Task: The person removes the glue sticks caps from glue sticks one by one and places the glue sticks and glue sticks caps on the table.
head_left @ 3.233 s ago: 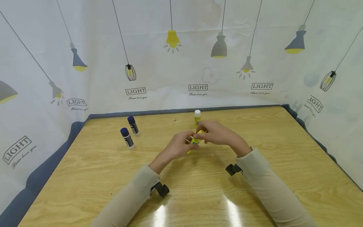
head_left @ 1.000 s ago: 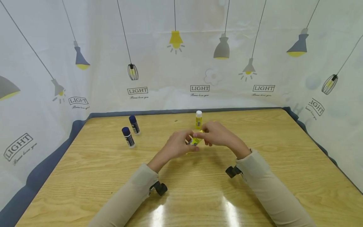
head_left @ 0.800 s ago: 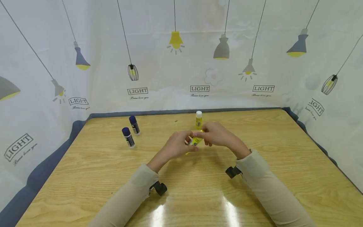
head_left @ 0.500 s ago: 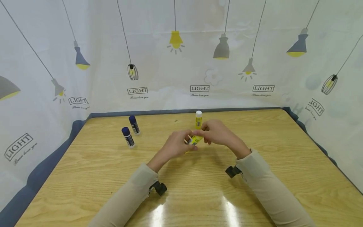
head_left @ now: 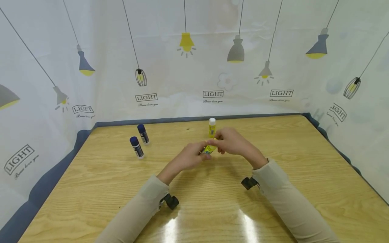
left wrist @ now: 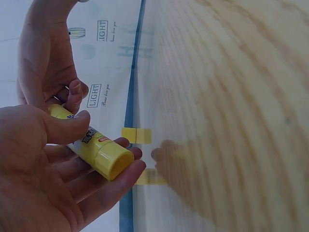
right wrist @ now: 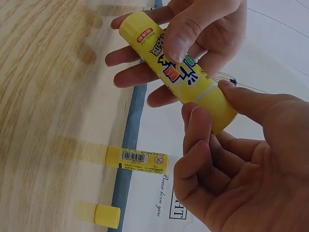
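Two blue-capped sticks stand at nine to ten o'clock. Centrally, the left hand pinches one yellow glue stick mid-barrel, a sound hold: probably light, stiff, slightly slippery. One white-topped stick stands at twelve; one yellow piece, hidden from above, may be a cap. The right hand pinches the held stick's one-o'clock end.

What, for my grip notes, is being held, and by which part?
A yellow tube: the left hand grips its printed body; the right hand pinches the end beyond the pale seam.
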{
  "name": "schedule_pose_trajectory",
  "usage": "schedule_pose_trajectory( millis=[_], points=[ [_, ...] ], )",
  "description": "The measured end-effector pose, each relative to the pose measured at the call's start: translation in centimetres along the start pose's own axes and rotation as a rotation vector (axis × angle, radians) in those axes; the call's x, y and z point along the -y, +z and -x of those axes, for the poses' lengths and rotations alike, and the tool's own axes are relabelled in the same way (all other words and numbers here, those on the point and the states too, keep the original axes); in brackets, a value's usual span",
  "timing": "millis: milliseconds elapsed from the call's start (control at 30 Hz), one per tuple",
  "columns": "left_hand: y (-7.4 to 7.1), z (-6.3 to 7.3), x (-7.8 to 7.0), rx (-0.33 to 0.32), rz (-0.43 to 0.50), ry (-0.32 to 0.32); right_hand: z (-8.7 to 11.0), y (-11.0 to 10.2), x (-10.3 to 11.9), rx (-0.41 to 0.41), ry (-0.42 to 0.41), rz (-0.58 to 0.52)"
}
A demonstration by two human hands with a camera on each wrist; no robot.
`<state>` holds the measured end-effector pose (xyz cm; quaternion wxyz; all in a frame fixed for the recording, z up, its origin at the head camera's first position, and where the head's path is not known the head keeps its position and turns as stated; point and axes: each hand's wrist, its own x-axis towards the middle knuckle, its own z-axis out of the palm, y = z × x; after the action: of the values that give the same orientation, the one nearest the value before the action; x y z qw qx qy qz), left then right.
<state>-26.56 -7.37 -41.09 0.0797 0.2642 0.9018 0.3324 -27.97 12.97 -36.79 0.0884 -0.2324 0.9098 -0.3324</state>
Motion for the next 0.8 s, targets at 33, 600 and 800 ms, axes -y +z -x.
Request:
schedule_pose_trajectory(
  millis=[33, 600, 800],
  points=[
    [0.01, 0.0, -0.02, 0.01, 0.007, -0.004, 0.01, 0.01, -0.01, -0.003, 0.0, 0.003],
    [0.26, 0.07, 0.09, -0.101, 0.0, -0.061, -0.09, 0.22, -0.21, -0.01, -0.03, 0.01],
    [0.42, 0.11, 0.3, -0.102, -0.047, -0.022, -0.16, 0.33, -0.37, 0.008, -0.084, 0.021]
  ],
)
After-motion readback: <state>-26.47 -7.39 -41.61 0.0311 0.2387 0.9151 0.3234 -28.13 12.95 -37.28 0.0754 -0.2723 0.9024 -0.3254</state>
